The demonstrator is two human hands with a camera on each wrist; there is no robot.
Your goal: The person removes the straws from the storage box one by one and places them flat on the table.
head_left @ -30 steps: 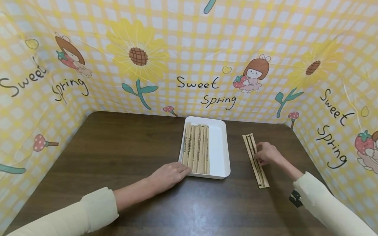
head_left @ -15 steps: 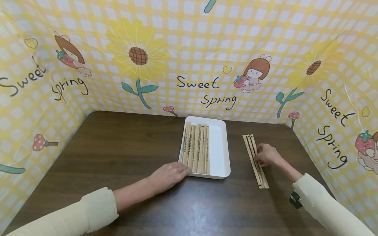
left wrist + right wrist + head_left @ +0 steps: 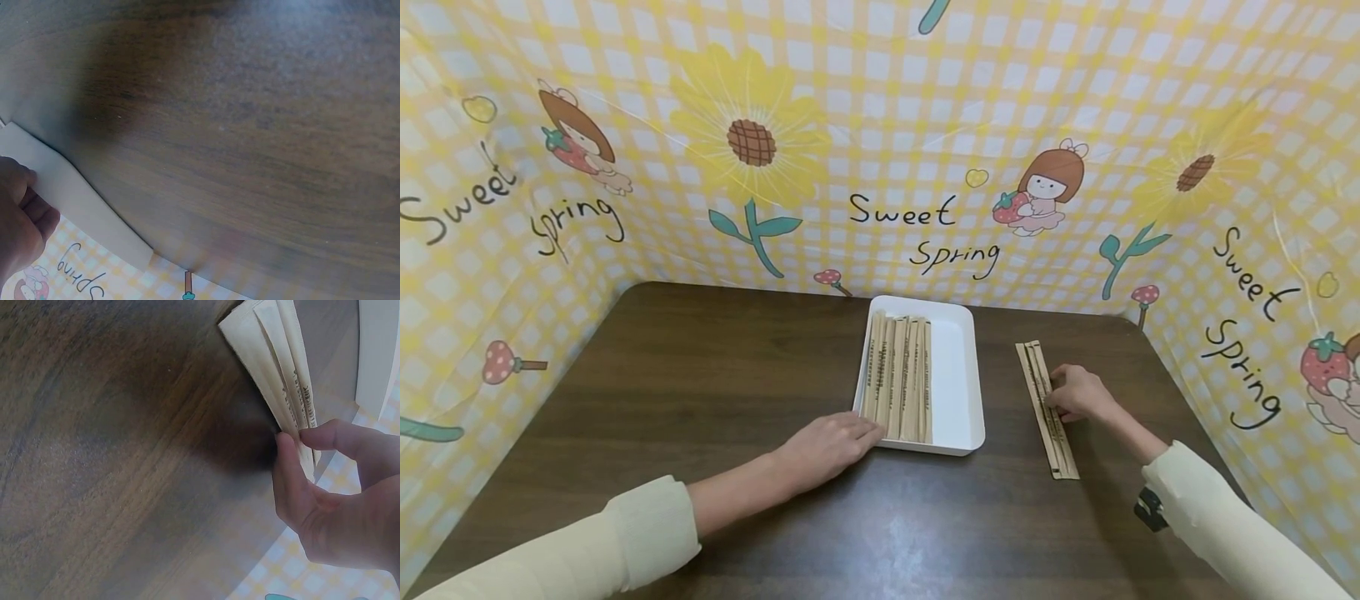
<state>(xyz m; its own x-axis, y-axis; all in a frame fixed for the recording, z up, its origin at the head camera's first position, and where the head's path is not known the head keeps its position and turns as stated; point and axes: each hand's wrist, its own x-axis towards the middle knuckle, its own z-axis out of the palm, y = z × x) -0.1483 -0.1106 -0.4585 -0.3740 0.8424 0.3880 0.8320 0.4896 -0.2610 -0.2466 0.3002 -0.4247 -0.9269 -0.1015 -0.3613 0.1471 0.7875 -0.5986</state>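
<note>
My right hand pinches a few long, slim brown paper packets between thumb and fingers. They lie side by side on the table, slanting, to the right of the tray. Seen from the right wrist, the thumb is on one side of the packets and the fingers on the other. What is inside the wrappers is hidden. My left hand holds the near left corner of a white tray; in the left wrist view, its fingers bend over the tray wall. Several similar paper packets lie lengthwise in the tray's left part.
Dark wooden table lies under everything. A yellow checked cloth with flowers and lettering stands round its back and sides. The tray's right part shows bare white floor. A small black object is at the right sleeve.
The packets under my right hand have drawn closer together, the rightmost shifting a little left. My right hand has barely moved; my left hand and the tray have stayed still.
</note>
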